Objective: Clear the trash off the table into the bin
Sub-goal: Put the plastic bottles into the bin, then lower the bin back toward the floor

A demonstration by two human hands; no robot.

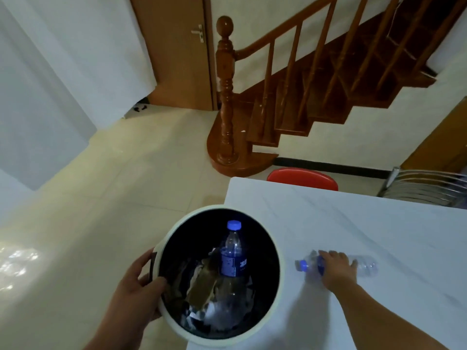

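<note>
A round white bin (279, 281) with a dark inside is held beside the table's left edge. My left hand (136, 289) grips its near-left rim, thumb inside. Inside the bin stands a clear plastic bottle (233, 256) with a blue cap and blue label, on top of crumpled paper and brown scraps. A second clear bottle (364, 265) with a blue cap lies on its side on the white table (379, 223). My right hand (337, 267) lies over the middle of that bottle, fingers wrapped on it.
A red chair (302, 178) stands at the table's far edge and a metal chair (424, 188) at the far right. Beyond lie a tiled floor, a wooden staircase (316, 97) with a newel post, and a wooden door (177, 46).
</note>
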